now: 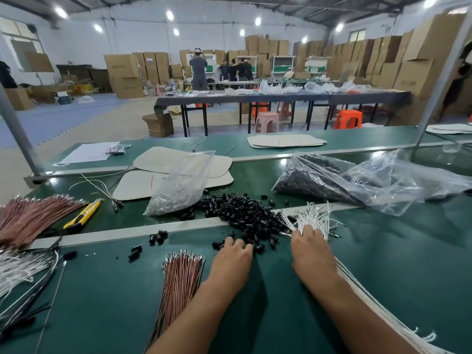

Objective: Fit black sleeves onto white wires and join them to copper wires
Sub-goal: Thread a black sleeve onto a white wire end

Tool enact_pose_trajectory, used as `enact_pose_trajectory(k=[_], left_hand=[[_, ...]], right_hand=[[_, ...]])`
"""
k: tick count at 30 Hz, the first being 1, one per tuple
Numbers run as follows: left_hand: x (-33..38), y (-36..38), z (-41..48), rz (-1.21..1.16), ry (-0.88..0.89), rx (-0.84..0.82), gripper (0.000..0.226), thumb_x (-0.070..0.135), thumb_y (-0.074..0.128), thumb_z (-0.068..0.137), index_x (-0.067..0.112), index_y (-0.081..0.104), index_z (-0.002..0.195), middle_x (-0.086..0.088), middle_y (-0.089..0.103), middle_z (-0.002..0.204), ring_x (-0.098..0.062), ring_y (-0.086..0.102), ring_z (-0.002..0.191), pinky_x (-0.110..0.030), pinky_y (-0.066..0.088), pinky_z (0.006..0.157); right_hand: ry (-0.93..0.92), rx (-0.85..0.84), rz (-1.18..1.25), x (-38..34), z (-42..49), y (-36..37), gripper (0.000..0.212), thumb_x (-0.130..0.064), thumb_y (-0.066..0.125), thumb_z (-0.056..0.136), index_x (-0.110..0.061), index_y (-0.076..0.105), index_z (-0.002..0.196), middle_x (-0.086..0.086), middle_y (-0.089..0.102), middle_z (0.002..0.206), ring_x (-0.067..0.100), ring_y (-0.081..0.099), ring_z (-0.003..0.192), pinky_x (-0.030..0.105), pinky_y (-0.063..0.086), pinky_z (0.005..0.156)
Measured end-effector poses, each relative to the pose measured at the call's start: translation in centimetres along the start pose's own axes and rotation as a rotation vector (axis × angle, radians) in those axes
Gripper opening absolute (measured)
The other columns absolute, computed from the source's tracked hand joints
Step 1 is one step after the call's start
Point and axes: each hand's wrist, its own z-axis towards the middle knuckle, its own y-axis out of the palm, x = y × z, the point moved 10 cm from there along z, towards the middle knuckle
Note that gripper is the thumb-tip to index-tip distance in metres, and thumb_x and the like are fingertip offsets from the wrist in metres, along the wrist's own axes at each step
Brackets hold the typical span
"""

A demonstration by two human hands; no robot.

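Observation:
A heap of small black sleeves (245, 213) lies across the metal rail at the middle of the green bench. My left hand (233, 259) reaches into its near edge, fingers curled down among the sleeves; whether it holds one is hidden. My right hand (310, 249) grips a bundle of white wires (311, 215), whose tips fan out beyond the fingers while the tails run back under my forearm. A bundle of copper wires (182, 279) lies just left of my left forearm.
A bigger copper bundle (33, 215) and a yellow utility knife (83, 213) lie at the left, with finished white wires (20, 269) below them. Plastic bags of terminals (178, 185) and of black sleeves (332, 180) sit behind the heap. Loose sleeves (157, 237) dot the bench.

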Motion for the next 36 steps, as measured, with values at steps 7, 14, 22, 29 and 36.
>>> enact_pose_trajectory(k=[7,14,22,29,36], left_hand=[[-0.8,0.0,-0.4,-0.112,-0.046,0.116,0.035,-0.013,0.049,0.089,0.008,0.056,0.116,-0.006,0.05,0.125,-0.016,0.042,0.11,-0.023,0.039,0.093],[-0.6,0.6,-2.3,-0.213,-0.086,0.053,0.026,-0.011,0.049,0.087,0.012,0.053,0.101,-0.005,0.047,0.117,-0.013,0.034,0.094,-0.022,0.036,0.083],[-1.0,1.0,-3.5,-0.249,-0.201,0.154,0.02,0.009,0.056,0.094,0.02,0.048,0.108,0.003,0.05,0.11,-0.012,0.039,0.095,-0.024,0.039,0.089],[-4.7,1.0,-4.8,-0.181,-0.305,0.196,0.022,0.014,0.05,0.097,0.025,0.049,0.116,0.012,0.042,0.108,-0.006,0.043,0.098,-0.021,0.031,0.086],[-5.8,0.6,-5.2,-0.138,-0.292,0.179,0.025,0.016,0.048,0.099,0.026,0.051,0.122,0.013,0.041,0.104,-0.003,0.044,0.095,-0.017,0.034,0.083]], right_hand=[[0.064,0.052,-0.08,3.2,-0.2,0.1,0.036,-0.006,0.057,0.092,-0.014,0.052,0.127,0.007,0.046,0.126,0.022,0.047,0.114,0.028,0.045,0.094],[0.252,-0.055,-0.011,7.0,0.3,3.5,0.071,-0.053,0.041,0.101,-0.012,0.017,0.154,0.016,0.04,0.142,0.03,0.047,0.125,0.038,0.048,0.093],[0.149,-0.014,-0.041,12.2,3.5,2.9,0.047,-0.035,0.039,0.104,-0.012,0.033,0.144,0.013,0.054,0.126,0.031,0.06,0.11,0.041,0.052,0.082],[0.167,-0.007,-0.123,14.4,4.3,2.3,0.058,-0.052,0.043,0.1,-0.016,0.037,0.145,0.009,0.052,0.133,0.028,0.053,0.118,0.039,0.049,0.089],[0.077,0.154,-0.044,11.1,-0.4,0.3,0.021,-0.026,0.072,0.088,-0.01,0.063,0.098,0.008,0.057,0.098,0.027,0.056,0.093,0.036,0.05,0.075]])
